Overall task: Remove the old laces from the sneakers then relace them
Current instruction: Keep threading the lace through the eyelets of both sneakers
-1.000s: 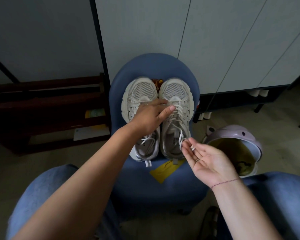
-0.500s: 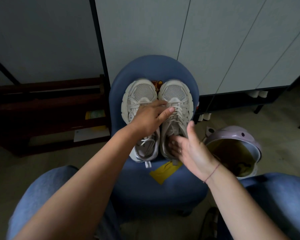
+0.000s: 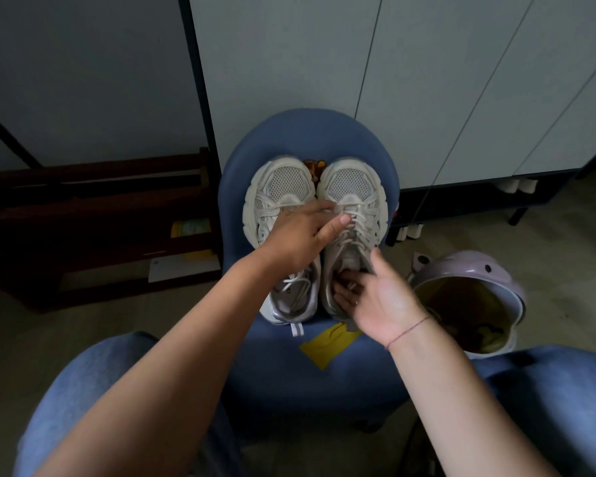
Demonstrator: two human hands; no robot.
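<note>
On the blue chair seat [image 3: 310,366] in front of my knees, two pale sneakers [image 3: 353,215] sit side by side, toes away from me, both laced. My left hand [image 3: 301,235] rests flat across them, fingers spread over the laces [image 3: 356,220]. My right hand [image 3: 375,297] lies loosely open at the right shoe's heel, pinching nothing.

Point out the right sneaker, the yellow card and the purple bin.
right sneaker [image 3: 350,182]: head view, mesh toe.
yellow card [image 3: 324,346]: head view, its middle, on the chair seat.
purple bin [image 3: 475,266]: head view, far rim.
</note>
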